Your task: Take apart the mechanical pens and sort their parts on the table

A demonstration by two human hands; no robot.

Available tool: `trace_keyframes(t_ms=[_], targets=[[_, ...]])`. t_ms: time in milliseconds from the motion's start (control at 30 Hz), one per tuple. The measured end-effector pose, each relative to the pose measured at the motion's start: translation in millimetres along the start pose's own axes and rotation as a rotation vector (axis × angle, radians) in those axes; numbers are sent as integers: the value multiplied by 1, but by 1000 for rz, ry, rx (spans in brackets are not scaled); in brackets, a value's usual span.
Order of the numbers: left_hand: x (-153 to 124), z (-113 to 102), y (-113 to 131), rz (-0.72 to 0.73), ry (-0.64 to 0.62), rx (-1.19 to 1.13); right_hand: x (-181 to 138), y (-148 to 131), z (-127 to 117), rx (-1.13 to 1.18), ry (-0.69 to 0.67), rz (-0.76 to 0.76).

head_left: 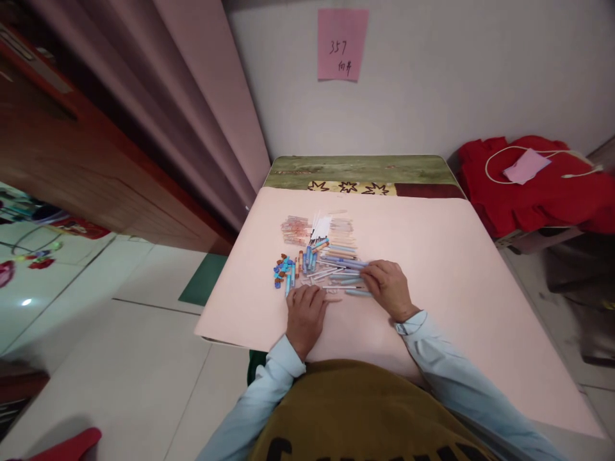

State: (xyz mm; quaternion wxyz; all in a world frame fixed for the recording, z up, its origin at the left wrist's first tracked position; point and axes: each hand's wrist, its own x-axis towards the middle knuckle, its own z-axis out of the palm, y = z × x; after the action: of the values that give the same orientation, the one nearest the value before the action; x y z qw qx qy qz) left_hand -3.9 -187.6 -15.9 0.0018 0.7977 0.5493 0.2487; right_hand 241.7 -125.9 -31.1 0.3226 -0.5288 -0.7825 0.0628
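A mixed pile of slim stick-like parts, looking like pen parts, lies on the pale pink tabletop. At the pile's right side my right hand [388, 288] has thumb and fingers closed on the end of a blue pen barrel [354, 263]. My left hand [305, 315] rests at the pile's near edge with fingers curled down together; what is under the fingertips is hidden. Short blue and orange-brown tubes [310, 258] lie just beyond it. Thin white sticks [331, 272] cross the middle. To the left is a cluster of small blue and brown pieces [281, 270].
Farther back lie reddish clear sticks [295, 230], white sticks with black ends [321, 229] and pale beige sticks [342, 234]. Beyond the pink tabletop [432, 256] is a green patterned strip [360, 165] against the wall. Red cloth [542, 198] with a white cable sits at right.
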Motion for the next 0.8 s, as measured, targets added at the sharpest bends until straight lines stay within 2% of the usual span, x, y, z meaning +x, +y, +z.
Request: trace_keyframes(t_ms=[233, 367, 467, 600, 800], targets=[[-1, 0, -1, -40, -1, -44, 0, -2, -1, 23, -18, 23], [-1, -1, -1, -83, -6, -65, 0, 0, -1, 66, 90, 114], [9, -1, -2, -133, 6, -66, 0, 3, 1, 47, 115, 160], [31, -1, -6, -185, 4, -31, 1, 6, 4, -12, 75, 137], [42, 2, -9, -167, -55, -12, 1, 9, 7, -14, 35, 95]])
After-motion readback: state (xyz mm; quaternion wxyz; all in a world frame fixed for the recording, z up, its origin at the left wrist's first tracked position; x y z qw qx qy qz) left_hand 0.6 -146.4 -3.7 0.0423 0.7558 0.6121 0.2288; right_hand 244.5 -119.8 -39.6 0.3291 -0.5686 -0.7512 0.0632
